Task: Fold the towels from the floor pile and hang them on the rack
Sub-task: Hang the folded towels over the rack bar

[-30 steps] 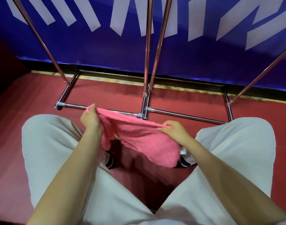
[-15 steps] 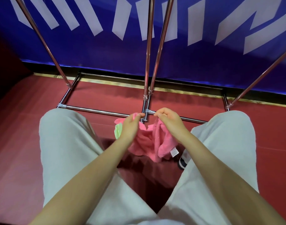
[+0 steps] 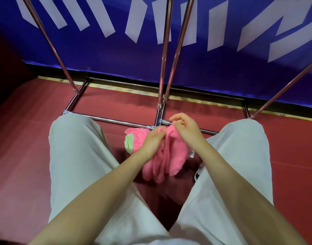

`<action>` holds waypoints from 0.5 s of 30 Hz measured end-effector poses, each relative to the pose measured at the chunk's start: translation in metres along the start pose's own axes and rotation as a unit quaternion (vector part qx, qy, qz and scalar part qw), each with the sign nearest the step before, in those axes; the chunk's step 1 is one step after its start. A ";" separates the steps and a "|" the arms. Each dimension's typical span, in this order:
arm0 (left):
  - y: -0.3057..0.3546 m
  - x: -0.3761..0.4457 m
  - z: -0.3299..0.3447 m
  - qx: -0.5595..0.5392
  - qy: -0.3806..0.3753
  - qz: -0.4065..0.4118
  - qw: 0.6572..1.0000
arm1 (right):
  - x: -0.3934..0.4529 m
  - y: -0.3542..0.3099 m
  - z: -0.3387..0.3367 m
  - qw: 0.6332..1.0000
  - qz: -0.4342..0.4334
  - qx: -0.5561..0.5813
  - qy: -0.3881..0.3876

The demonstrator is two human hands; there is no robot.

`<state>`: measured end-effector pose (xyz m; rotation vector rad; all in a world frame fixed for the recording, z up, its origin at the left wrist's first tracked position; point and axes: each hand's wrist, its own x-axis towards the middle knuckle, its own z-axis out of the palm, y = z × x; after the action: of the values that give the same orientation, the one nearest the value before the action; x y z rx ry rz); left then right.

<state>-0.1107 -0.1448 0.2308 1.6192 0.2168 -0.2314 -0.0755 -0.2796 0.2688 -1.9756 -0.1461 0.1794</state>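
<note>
One blue banner (image 3: 222, 68) with white slanted strokes spanning the far side, standing behind everything else. One red floor (image 3: 19, 156) spreading from the banner's foot to the near edge. Two pale trouser legs (image 3: 77, 165) filling the near half, one left and one right, knees pointing far. One chrome rack (image 3: 116, 120) standing on the floor beyond the knees: four slanted uprights counted, one at far left, two close together at centre, one at far right, rising from a frame of floor-level bars. Two bare forearms reaching from the near edge toward the centre. One pink towel (image 3: 171, 156) hanging bunched and creased between the knees, just near of the rack's front bar, its upper edge gathered at the two hands and its lower part dangling above the floor; one small white label showing at its right edge. One green patch (image 3: 129, 143) showing at the left of the pink cloth; whether part of the same towel or a second one, cannot tell. Left hand (image 3: 152, 141) curling its fingers and pinching the towel's top edge. Right hand (image 3: 184, 128) touching the left, fingers bent, thumb and forefinger pinching the same gathered edge. One dark shoe (image 3: 197, 175) peeking out beside the right leg.
</note>
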 end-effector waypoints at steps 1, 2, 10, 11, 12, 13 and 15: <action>0.000 -0.001 -0.002 0.014 -0.002 0.008 1.000 | 0.000 0.002 0.001 1.000 0.001 -0.009 -0.006; -0.001 -0.001 -0.004 0.026 -0.006 0.010 1.000 | -0.001 0.003 0.002 1.000 -0.001 -0.017 -0.011; 0.000 -0.009 -0.018 0.047 -0.019 0.001 0.999 | -0.008 0.011 0.002 0.998 -0.031 -0.042 -0.033; -0.001 -0.009 -0.021 0.041 -0.011 0.002 0.999 | -0.009 0.014 0.002 0.998 -0.029 -0.044 -0.038; -0.003 -0.009 -0.024 0.034 -0.003 0.002 0.999 | -0.009 0.016 0.003 0.998 -0.025 -0.045 -0.042; -0.004 -0.008 -0.027 0.032 0.005 0.002 0.999 | -0.009 0.018 0.004 0.998 -0.019 -0.047 -0.046; -0.007 -0.006 -0.031 0.030 0.016 0.007 0.999 | -0.009 0.023 0.006 0.996 -0.015 -0.063 -0.062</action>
<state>-0.1183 -0.1130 0.2278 1.6850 0.2244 -0.2043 -0.0850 -0.2849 0.2458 -2.0878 -0.2732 0.2801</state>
